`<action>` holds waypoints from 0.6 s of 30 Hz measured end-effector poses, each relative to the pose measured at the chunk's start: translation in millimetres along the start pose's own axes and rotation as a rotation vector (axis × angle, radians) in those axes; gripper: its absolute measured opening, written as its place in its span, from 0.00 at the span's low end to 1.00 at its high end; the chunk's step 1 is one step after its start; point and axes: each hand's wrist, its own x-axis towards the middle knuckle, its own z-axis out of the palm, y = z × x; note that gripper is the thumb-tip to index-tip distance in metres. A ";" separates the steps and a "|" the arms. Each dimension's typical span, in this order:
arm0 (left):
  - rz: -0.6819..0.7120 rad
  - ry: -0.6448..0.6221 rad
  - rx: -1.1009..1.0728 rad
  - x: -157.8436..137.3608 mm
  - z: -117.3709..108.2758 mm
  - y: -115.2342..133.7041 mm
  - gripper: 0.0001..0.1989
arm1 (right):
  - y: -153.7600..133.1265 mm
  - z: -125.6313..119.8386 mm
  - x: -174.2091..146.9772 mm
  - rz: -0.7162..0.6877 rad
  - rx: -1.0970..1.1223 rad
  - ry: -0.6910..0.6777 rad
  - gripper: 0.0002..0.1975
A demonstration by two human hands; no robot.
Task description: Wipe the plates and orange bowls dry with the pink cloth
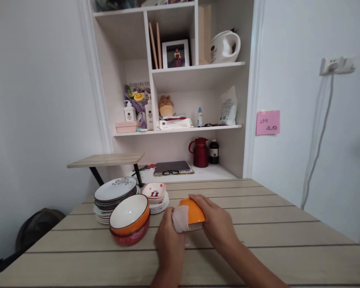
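Above the wooden table, my right hand (214, 222) is closed around the rim of an orange bowl (193, 211), which is tipped on its side with its outer face toward me. My left hand (169, 236) is closed on a pale greyish-pink cloth (180, 219) and presses it over the bowl's left part. The bowl's inside is mostly hidden. Left of my hands, an orange bowl with a white inside (129, 214) sits tilted in a red bowl (132, 236). Behind them are a stack of plates (115, 190) and small white-and-red dishes (154, 191) on white saucers (160, 205).
The slatted table (273, 236) reaches the wall shelf, which holds a dark red jug (201, 153), a dark bottle (214, 152) and a grey laptop (172, 167). A small raised wooden stand (106, 160) is at the back left. A cable (319, 144) hangs at right.
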 end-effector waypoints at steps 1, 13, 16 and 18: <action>-0.012 -0.011 -0.010 0.4 -0.2 -0.1 0.16 | 0.0 1.5 -0.7 -0.019 0.003 0.024 0.31; -0.087 -0.018 -0.708 7.0 11.3 -2.3 0.12 | 4.7 9.9 -5.5 -0.018 0.438 0.200 0.29; -0.203 -0.037 -1.028 8.0 17.3 1.8 0.17 | -4.1 6.3 -4.9 0.081 0.662 0.193 0.28; -0.268 -0.061 -1.120 5.4 19.1 3.3 0.22 | -10.0 5.6 -5.4 0.148 0.778 0.172 0.26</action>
